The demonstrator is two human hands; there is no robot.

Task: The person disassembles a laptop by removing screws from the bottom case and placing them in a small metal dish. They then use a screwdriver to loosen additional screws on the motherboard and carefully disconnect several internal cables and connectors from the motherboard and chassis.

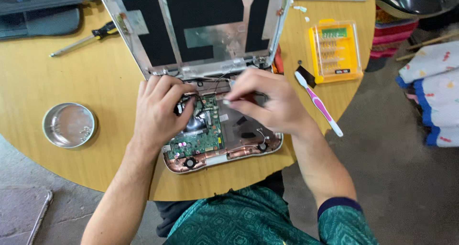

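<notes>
The opened small laptop with its bare green circuit board [198, 135] lies at the table's near edge; it looks light but fragile, best held by its copper-coloured plastic rim. The left hand [160, 108] rests curled on the board, its grip unclear. The right hand [263, 99] pinches a thin white-tipped tool [226, 101]. Toward the left edge, a shallow round metal tin [69, 125] holds tiny screws; toward the right edge, a yellow plastic case [334, 51] holds screwdriver bits.
</notes>
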